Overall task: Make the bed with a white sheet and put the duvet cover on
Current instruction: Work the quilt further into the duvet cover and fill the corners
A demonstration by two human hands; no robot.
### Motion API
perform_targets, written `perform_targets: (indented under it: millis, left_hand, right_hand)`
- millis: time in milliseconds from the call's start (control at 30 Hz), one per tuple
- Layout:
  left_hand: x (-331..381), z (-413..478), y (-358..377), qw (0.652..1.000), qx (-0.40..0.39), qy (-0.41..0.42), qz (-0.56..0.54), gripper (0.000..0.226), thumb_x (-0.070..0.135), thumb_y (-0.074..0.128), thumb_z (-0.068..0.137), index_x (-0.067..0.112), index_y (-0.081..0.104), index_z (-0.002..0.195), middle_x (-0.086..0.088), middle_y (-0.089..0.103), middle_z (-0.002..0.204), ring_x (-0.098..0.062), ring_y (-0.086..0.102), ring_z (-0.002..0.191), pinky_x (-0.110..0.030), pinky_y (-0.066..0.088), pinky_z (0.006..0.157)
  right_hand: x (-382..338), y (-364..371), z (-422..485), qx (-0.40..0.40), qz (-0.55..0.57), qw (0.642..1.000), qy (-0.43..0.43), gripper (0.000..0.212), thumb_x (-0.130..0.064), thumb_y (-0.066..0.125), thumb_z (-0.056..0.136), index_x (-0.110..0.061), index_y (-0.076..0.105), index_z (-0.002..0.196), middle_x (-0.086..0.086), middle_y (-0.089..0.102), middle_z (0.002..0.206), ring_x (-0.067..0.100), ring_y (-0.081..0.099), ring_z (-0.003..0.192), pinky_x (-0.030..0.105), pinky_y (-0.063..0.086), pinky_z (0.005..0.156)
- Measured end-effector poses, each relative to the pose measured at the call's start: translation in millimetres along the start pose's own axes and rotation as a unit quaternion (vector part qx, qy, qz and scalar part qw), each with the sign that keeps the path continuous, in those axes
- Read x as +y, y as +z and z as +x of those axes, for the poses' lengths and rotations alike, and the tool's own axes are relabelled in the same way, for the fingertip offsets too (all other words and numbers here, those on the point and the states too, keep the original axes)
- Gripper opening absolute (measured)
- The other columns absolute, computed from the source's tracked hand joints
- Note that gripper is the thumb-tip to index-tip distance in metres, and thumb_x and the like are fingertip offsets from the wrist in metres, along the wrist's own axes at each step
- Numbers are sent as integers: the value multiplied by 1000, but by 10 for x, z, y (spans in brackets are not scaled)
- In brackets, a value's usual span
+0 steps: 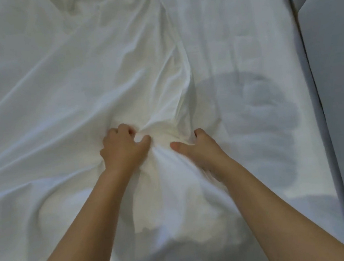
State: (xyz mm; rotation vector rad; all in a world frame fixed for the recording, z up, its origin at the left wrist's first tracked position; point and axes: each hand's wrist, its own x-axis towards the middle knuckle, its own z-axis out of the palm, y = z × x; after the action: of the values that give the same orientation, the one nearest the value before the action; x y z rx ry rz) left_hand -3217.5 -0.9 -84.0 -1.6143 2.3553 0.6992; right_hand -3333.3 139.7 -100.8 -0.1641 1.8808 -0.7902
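White bedding fills the head view. A loose, wrinkled white cloth point(72, 81) lies over the left and middle, bunched into a ridge that runs from the top centre down to my hands. My left hand point(124, 149) grips a gathered fold of this cloth, fingers curled into it. My right hand point(198, 148) grips the same bunch from the right, thumb pointing left, fingers hidden in the fabric. A flat white sheet point(243, 48) covers the bed to the right of the ridge. I cannot tell whether the bunched cloth is the duvet cover or another sheet.
The bed's right edge point(310, 86) runs from the top down to the lower right. Beyond it stands a grey padded panel point(341, 95). A dark shadow of my head falls on the sheet at the right.
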Motion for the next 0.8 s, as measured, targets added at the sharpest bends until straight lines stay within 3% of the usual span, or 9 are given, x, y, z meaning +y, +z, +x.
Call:
perform_targets:
  millis: [133, 233, 333, 400, 533, 600, 667, 733, 800]
  left_hand:
    - [344, 2, 135, 996, -33, 2, 80, 84, 75, 48, 74, 15, 37, 131, -9, 38, 128, -31, 36, 121, -44, 35, 89]
    - [437, 15, 283, 984, -46, 13, 171, 74, 67, 51, 81, 9, 39, 125, -11, 47, 124, -31, 44, 114, -41, 35, 84]
    - [395, 3, 344, 988, -55, 41, 138, 51, 53, 44, 91, 7, 45, 113, -12, 59, 112, -32, 56, 101, -37, 37, 80]
    - [361, -38, 305, 992, -50, 46, 104, 50, 54, 41, 92, 8, 45, 111, -12, 60, 109, -32, 57, 97, -37, 40, 79]
    - [382, -112, 3, 991, -114, -72, 12, 101, 80, 43, 73, 4, 29, 138, -19, 42, 135, -37, 47, 119, -41, 39, 93]
    - [405, -53, -270, 981, -131, -144, 2, 125, 88, 51, 55, 9, 17, 145, -16, 32, 143, -37, 42, 124, -43, 39, 92]
    - [381, 29, -506, 981, -114, -155, 38, 110, 73, 66, 58, 7, 29, 138, -10, 51, 119, -29, 56, 101, -32, 43, 71]
    - [305, 52, -604, 986, -83, -117, 85, 57, 36, 66, 73, 2, 47, 114, -4, 53, 81, -24, 54, 73, -27, 35, 51]
    - [199, 7, -602, 991, -64, -88, 76, 14, 16, 57, 77, 5, 54, 86, -4, 49, 69, -26, 55, 71, -26, 30, 46]
  right_hand:
    - [98, 34, -142, 69, -159, 984, -33, 61, -57, 63, 77, -14, 44, 115, 3, 59, 116, 25, 58, 103, 30, 41, 73]
    - [241, 143, -268, 116, -269, 953, -74, 61, -66, 53, 79, -15, 46, 113, 4, 60, 110, 25, 58, 99, 31, 37, 68]
    - [287, 133, -333, 36, -229, 972, -22, 72, -67, 52, 78, -20, 45, 132, 1, 58, 124, 23, 56, 110, 29, 39, 78]
    - [201, 83, -389, -4, -219, 976, -10, 69, -58, 57, 81, -19, 43, 136, 1, 57, 127, 23, 54, 113, 29, 41, 84]
    - [-79, 101, -732, -93, -27, 991, -93, 34, -14, 62, 76, -15, 64, 110, 2, 68, 102, 21, 63, 93, 32, 52, 84]
    - [-165, 194, -987, -156, 14, 979, -127, 34, -14, 61, 71, -16, 66, 104, 1, 70, 98, 18, 65, 91, 32, 53, 84]
    - [-196, 318, -1232, -200, 17, 971, -132, 32, -20, 58, 69, -18, 64, 101, -2, 69, 96, 16, 65, 89, 34, 53, 83]
    - [-204, 414, -1350, -201, 9, 970, -134, 30, -18, 57, 75, -21, 61, 104, -4, 67, 99, 14, 63, 90, 32, 52, 84]
    - [-207, 427, -1366, -187, -1, 973, -137, 31, -14, 58, 79, -23, 60, 108, -6, 66, 101, 12, 61, 92, 26, 50, 82]
